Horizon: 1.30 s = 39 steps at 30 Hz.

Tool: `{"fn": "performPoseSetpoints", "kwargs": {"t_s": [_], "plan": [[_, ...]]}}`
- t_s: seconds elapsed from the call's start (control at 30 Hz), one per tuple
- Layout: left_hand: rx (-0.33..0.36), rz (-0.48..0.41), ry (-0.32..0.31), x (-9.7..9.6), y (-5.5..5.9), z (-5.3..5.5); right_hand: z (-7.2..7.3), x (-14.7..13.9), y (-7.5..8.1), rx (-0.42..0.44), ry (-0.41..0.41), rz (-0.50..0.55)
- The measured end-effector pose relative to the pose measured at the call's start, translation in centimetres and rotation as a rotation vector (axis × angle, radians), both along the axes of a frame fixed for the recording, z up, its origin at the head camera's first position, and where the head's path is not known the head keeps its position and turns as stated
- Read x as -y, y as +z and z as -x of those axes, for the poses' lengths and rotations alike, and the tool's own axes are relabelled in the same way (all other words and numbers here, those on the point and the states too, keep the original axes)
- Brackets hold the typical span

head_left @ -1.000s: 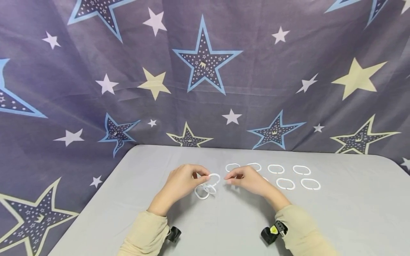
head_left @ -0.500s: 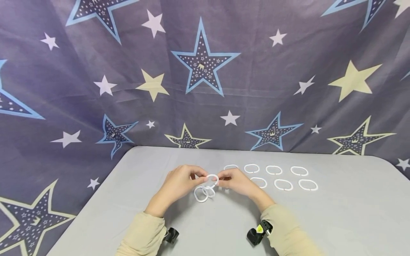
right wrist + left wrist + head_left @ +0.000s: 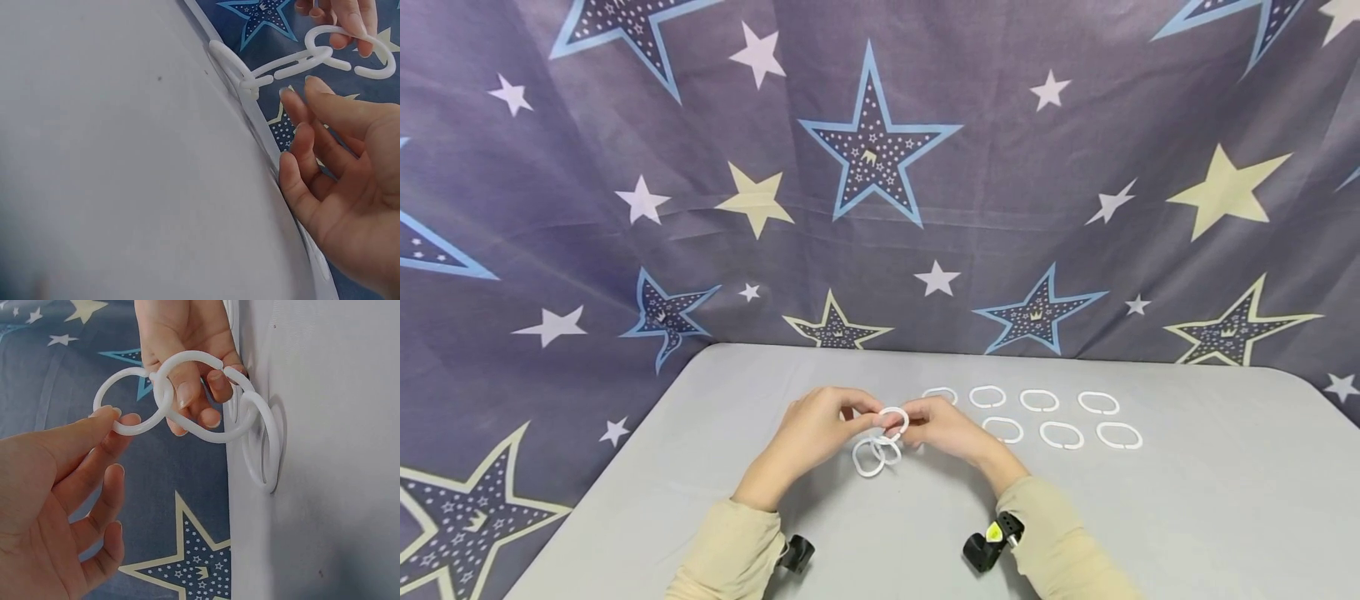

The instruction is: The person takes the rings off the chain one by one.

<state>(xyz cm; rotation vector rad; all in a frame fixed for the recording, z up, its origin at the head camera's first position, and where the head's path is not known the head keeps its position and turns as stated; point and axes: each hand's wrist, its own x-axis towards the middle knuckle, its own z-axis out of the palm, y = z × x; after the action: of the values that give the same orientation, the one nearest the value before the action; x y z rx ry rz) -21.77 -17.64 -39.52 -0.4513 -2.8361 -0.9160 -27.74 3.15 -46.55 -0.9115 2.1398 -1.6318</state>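
Note:
My left hand (image 3: 820, 425) pinches a white oval split ring (image 3: 134, 430) between thumb and fingertips. Two more white rings hang linked from it: a middle ring (image 3: 215, 437) and a lowest ring (image 3: 273, 450), which sits close over the table. My right hand (image 3: 356, 169) is right beside this short chain. Its thumb and fingers are loosely bent and hold nothing; in the right wrist view the fingertips stand just short of the rings. A small gap shows in the pinched ring's loop in that view.
Several loose white rings (image 3: 1117, 424) lie in two rows on the grey table (image 3: 850, 550), behind and right of my right hand. A dark curtain (image 3: 880, 250) printed with stars hangs along the table's back edge. Each wrist carries a black camera (image 3: 796, 553).
My right hand has moved left from beside the loose rings to the chain. My left hand keeps its pinch on the top ring, almost in the same place.

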Motion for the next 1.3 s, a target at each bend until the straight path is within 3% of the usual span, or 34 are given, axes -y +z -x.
{"fn": "performPoseSetpoints", "kwargs": {"t_s": [0.73,1.03,1.3], "plan": [[-0.016,-0.019,0.008,0.3,0.2,0.2,0.0,1.5,-0.2,-0.004,0.014,0.013],[-0.005,-0.021,-0.003,0.4,0.0,0.3,-0.1,1.4,-0.6,0.0,-0.032,-0.014],[0.014,-0.014,-0.085,0.9,0.3,0.1,0.0,1.5,-0.5,0.021,-0.021,-0.008]]}}
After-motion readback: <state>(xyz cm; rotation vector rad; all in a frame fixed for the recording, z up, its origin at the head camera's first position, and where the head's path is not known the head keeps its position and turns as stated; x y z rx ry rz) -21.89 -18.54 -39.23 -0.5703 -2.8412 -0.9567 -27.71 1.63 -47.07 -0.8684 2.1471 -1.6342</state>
